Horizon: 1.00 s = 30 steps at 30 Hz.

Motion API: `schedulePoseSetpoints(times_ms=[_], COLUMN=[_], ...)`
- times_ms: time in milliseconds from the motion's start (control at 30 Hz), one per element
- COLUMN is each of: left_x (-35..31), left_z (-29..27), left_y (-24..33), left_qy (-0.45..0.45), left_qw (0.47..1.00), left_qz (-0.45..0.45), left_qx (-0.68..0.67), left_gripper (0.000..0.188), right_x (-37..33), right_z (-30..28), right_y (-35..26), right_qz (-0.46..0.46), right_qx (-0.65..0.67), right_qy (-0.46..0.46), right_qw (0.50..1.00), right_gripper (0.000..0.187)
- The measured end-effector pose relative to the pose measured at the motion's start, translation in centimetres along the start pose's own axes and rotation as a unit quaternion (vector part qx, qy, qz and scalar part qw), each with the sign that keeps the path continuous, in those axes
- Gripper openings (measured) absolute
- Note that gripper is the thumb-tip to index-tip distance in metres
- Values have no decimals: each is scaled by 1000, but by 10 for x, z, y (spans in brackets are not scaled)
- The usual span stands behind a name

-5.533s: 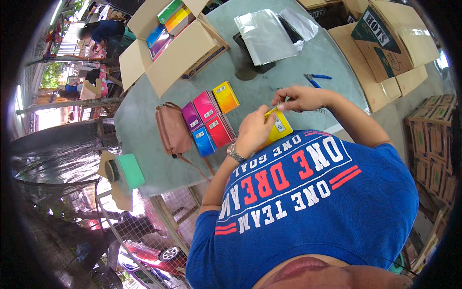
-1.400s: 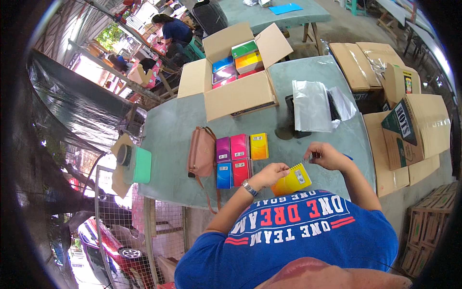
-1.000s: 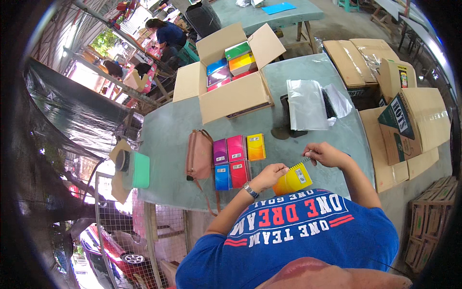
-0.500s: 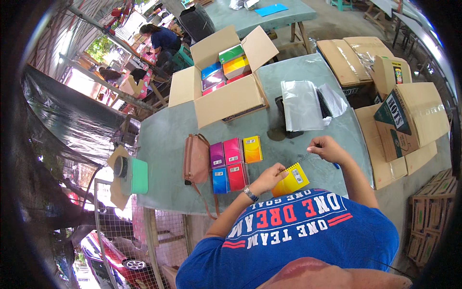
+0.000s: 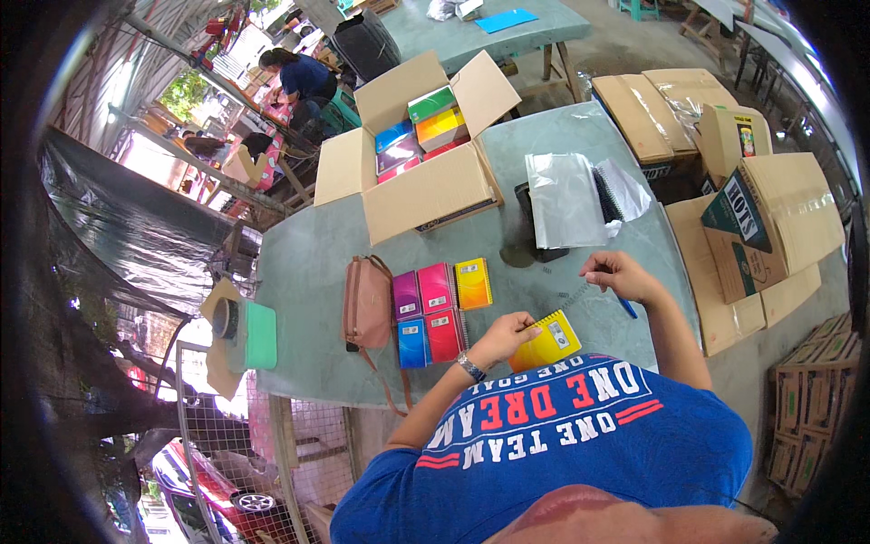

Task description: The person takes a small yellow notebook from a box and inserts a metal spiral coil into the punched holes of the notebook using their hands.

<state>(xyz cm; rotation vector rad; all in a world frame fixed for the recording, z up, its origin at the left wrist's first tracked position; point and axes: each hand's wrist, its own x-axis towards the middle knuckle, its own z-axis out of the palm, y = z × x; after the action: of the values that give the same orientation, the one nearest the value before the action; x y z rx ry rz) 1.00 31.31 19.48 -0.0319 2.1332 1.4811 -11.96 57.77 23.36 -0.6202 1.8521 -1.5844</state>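
Gripping a yellow spiral notebook (image 5: 548, 341) in the left hand (image 5: 503, 340), thumb over the cover, just above the near edge of a grey-green bench (image 5: 308, 290). Still held tilted close to a blue T-shirt (image 5: 580, 426), with the wire-bound edge facing away from the body.

Just changed: right hand (image 5: 621, 275) moved off from the notebook's top corner, a second ago linked to it by a stretch of wire coil, now apart with bare bench between. Curled, with thumb and forefinger close together; perhaps pinching fine wire, but too faint to tell for sure. Leaving the binding's right end free of fingers now, and probably separated from whatever wire was drawn out.

Newly clearer beside the right wrist: a blue tool handle (image 5: 627, 307), much hidden a second ago. On the bench just beyond, a short dark snippet of coil (image 5: 546, 269).

Unchanged to the left of the held notebook: a close group of small notebooks in yellow (image 5: 473, 283), magenta (image 5: 435, 287), purple (image 5: 405, 295), blue (image 5: 412, 343) and red (image 5: 444, 335), next to a dusty-pink bag (image 5: 365, 304). Farther off, an open cardboard box (image 5: 430, 195) with more notebooks inside, and a clear plastic sheet (image 5: 566, 199).
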Motion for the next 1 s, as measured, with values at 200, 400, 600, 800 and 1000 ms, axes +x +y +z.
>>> schedulePoseSetpoints(times_ms=[200, 400, 600, 800, 1000], left_x=[2, -4, -2, 4, 0], left_z=[5, 4, 3, 4, 7], left_y=[-8, 1, -10, -18, -6], left_qy=[29, 43, 26, 26, 47], left_qw=[991, 998, 999, 997, 996], left_qz=[28, -24, 24, -21, -49], left_qx=[-129, -28, -21, -74, -53], left_gripper=[19, 26, 27, 22, 24], right_x=[2, -3, -1, 4, -3], right_z=[14, 9, 4, 17, 11], right_y=[-6, 10, 8, 4, 15], right_qz=[43, -11, 7, -39, -41], right_qx=[-110, 29, 2, -161, 5], right_qy=[45, 11, -12, 105, 22], right_qw=[992, 999, 1000, 981, 999], right_gripper=[22, 15, 12, 18, 16])
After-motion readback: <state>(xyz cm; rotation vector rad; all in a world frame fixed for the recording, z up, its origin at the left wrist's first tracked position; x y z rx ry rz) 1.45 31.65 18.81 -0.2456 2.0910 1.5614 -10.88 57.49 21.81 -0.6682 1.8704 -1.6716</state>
